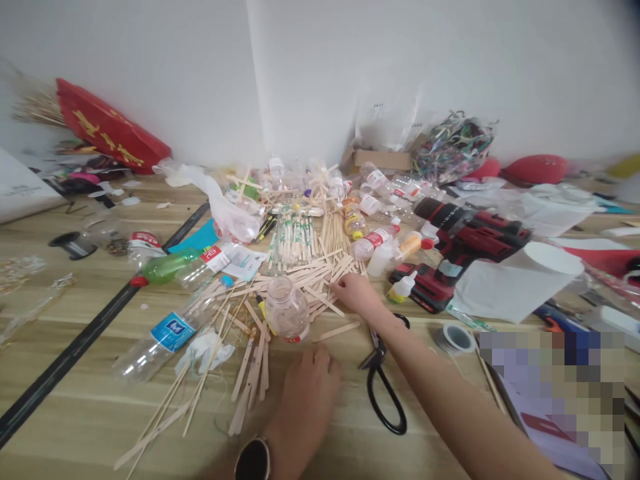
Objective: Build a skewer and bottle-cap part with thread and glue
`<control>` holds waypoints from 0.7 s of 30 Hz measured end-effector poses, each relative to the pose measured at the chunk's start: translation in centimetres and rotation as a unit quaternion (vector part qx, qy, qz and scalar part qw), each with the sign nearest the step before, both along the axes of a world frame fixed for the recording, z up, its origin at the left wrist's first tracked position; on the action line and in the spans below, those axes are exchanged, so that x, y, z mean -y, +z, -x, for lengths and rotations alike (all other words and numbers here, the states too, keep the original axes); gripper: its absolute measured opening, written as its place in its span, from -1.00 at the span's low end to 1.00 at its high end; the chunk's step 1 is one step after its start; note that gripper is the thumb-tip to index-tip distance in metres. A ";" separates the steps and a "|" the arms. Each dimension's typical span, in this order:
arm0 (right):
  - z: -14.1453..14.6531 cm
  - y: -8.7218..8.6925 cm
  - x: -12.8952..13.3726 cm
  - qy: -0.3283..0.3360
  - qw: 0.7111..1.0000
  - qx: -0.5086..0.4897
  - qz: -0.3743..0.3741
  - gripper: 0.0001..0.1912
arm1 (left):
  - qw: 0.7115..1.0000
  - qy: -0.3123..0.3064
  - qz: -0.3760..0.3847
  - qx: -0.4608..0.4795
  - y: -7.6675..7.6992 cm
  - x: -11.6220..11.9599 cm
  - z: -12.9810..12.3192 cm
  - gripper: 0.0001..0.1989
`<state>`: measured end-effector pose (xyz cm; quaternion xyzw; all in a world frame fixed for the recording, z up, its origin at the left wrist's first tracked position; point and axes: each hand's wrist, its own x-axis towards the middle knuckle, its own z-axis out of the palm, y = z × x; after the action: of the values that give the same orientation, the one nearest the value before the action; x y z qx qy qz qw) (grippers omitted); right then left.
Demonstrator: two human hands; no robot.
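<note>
My right hand point(356, 295) reaches into the heap of flat wooden craft sticks point(310, 287), its fingers closed at the heap's right edge on a craft stick. Lower down, my left hand point(311, 379), with a watch on its wrist, rests on the table with the fingers curled under; whatever lies beneath them is hidden. Just beyond that hand stands a clear open-mouthed plastic jar point(287, 310). One loose craft stick point(337, 331) lies between the two hands. Black-handled scissors point(383, 380) lie beside my right forearm.
A red and black cordless drill point(465, 243) stands at right near a small glue bottle point(403, 288) and a grey spool point(455, 338). Plastic bottles point(173, 333) lie at left. Bundled sticks point(295, 237) and more bottles fill the back, before a cardboard box point(380, 160).
</note>
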<state>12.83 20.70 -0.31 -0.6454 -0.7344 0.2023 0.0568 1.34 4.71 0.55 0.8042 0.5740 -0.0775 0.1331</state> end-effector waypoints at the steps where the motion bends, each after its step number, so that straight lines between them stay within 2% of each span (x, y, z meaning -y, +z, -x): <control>1: 0.6 -0.3 -0.6 -0.003 1.000 -0.002 0.013 -0.66 | 1.000 0.005 0.003 0.001 -0.1 0.0 0.0 -0.60; 6: 1.5 -0.4 -1.5 -0.020 0.998 -0.028 0.044 -0.65 | 1.000 0.017 0.013 0.006 -0.2 0.0 0.1 -0.59; 11: -0.7 1.6 0.4 -0.032 0.996 -0.083 0.032 -0.71 | 1.000 0.021 0.014 0.013 0.2 0.3 0.4 -0.54; 12: -1.3 2.0 1.3 -0.033 0.995 -0.096 0.026 -0.75 | 1.000 0.021 0.008 0.018 0.3 0.5 0.5 -0.52; 14: -2.6 2.7 3.8 -0.030 0.991 -0.127 0.020 -0.63 | 0.999 0.026 -0.004 0.042 0.4 1.0 0.6 -0.50; 16: -3.8 2.8 7.1 -0.026 0.987 -0.160 0.023 -0.60 | 0.994 0.043 -0.008 0.102 0.3 1.7 0.6 -0.56; 18: -4.7 2.2 10.7 -0.024 0.980 -0.193 0.035 -0.59 | 0.979 0.075 0.007 0.191 0.1 2.3 0.6 -0.64; 21: -4.9 0.2 15.7 -0.052 0.941 -0.316 0.108 -0.59 | 0.928 0.137 0.025 0.344 -0.2 2.8 0.4 -0.65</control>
<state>17.70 5.05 -0.09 -0.5880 -0.6174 0.4709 0.2267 0.96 1.93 0.33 0.6914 0.5955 0.2089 0.3517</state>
